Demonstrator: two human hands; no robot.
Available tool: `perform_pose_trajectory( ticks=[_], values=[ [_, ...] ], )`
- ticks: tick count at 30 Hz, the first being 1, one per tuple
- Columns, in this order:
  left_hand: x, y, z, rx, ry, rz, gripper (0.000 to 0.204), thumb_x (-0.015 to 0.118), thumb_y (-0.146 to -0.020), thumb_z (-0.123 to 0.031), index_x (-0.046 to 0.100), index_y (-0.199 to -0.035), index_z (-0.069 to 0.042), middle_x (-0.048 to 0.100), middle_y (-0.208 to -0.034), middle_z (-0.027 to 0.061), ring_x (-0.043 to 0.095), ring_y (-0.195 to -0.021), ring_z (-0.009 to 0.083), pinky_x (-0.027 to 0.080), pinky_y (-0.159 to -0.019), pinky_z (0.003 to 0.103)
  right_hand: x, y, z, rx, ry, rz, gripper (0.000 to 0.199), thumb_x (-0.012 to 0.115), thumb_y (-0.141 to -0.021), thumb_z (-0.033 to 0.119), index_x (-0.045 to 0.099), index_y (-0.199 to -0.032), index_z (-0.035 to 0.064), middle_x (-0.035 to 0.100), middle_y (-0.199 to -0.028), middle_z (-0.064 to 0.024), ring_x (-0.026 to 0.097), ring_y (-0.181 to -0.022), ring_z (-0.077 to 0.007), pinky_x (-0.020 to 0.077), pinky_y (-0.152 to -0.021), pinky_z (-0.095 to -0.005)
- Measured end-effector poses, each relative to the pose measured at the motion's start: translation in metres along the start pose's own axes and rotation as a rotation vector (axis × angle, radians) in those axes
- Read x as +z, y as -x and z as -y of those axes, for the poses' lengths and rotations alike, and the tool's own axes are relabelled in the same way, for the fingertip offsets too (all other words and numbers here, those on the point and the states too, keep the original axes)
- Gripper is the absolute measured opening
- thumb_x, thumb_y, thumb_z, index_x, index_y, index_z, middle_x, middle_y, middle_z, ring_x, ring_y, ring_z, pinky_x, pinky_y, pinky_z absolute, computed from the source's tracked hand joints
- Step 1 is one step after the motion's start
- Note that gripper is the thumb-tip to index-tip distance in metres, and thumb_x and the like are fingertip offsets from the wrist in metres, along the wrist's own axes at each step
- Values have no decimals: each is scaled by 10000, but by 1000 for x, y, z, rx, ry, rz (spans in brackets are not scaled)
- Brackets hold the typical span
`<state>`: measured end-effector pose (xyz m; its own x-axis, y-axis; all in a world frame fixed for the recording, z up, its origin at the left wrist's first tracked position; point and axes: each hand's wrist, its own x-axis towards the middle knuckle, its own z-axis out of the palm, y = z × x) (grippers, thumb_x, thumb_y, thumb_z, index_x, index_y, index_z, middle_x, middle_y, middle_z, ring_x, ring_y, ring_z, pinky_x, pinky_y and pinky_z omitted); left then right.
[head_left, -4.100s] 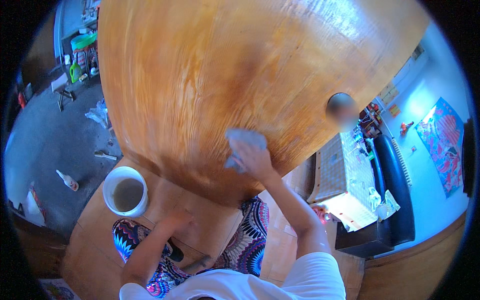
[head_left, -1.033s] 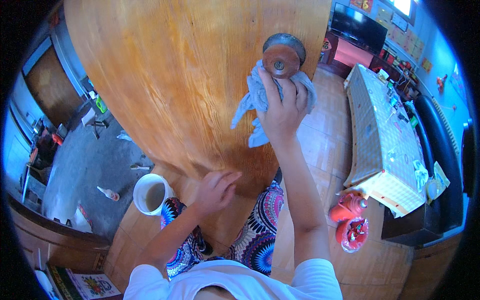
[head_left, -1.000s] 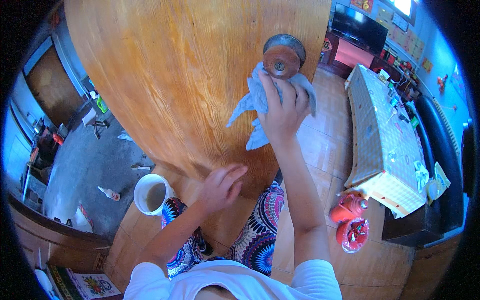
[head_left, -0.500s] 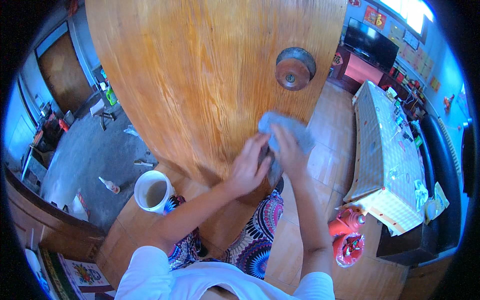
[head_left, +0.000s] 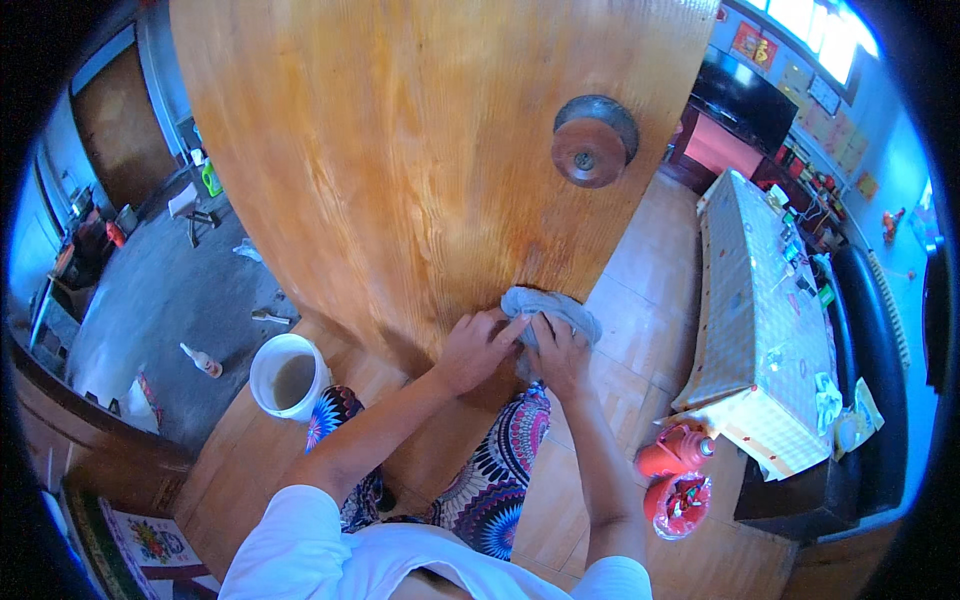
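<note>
A wooden door (head_left: 400, 160) with bold grain stands upright before me, its round brown knob (head_left: 590, 150) high on the right side. Near the door's right edge, low down, a bunched grey-blue cloth (head_left: 555, 305) lies between my hands and the wood. My right hand (head_left: 562, 355) presses on the cloth with bent fingers. Beside it, my left hand (head_left: 480, 348) has its fingertips on the cloth's left part, closed on it. The cloth covers the stretch of door edge behind it.
A white bucket (head_left: 289, 377) of murky water stands on the floor left of my knees. Off to the right are a red thermos (head_left: 675, 450), a red-lined bin (head_left: 678, 503) and a table with a checked cloth (head_left: 750, 330). A bottle (head_left: 202, 360) lies on the grey floor.
Both hands and the cloth have moved down along the door's right edge. The cloth is now more bunched, and the view has shifted slightly.
</note>
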<state>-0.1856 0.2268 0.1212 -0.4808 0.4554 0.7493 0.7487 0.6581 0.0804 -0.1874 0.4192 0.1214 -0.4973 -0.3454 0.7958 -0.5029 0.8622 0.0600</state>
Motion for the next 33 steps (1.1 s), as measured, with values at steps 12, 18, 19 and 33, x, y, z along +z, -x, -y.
perform_pose_trajectory(
  ticks=[12,18,19,33],
  values=[
    [-68,-132,-13,85,-91,-312,675,706,-686,-6,567,-1331,-151,571,-1011,109,569,-877,298,488,-721,392,-55,-118,-26,39,77,-419,539,759,-729,289,587,-1227,175,601,-1206,-39,542,-1142,-231,318,-931,-435],
    [-5,-24,-15,-5,-94,41,447,650,-776,-142,619,-1221,-142,582,-923,79,603,-809,261,502,-646,377,37,47,-4,227,130,-120,518,700,-734,292,598,-1216,130,581,-1220,-97,533,-1105,-313,324,-962,-502],
    [4,-1,-16,-73,-53,134,415,628,-805,-153,608,-1219,-134,575,-925,80,615,-839,259,506,-677,382,34,59,3,195,104,-46,519,695,-733,270,598,-1224,134,585,-1222,-91,532,-1108,-316,333,-957,-498],
    [-98,-105,-22,-168,493,-282,522,663,-855,-77,503,-1351,-53,475,-1296,195,473,-1220,333,407,-1017,405,-27,-132,13,148,255,-562,492,654,-804,169,554,-1284,140,553,-1113,-74,492,-1051,-338,336,-949,-483]
  ],
)
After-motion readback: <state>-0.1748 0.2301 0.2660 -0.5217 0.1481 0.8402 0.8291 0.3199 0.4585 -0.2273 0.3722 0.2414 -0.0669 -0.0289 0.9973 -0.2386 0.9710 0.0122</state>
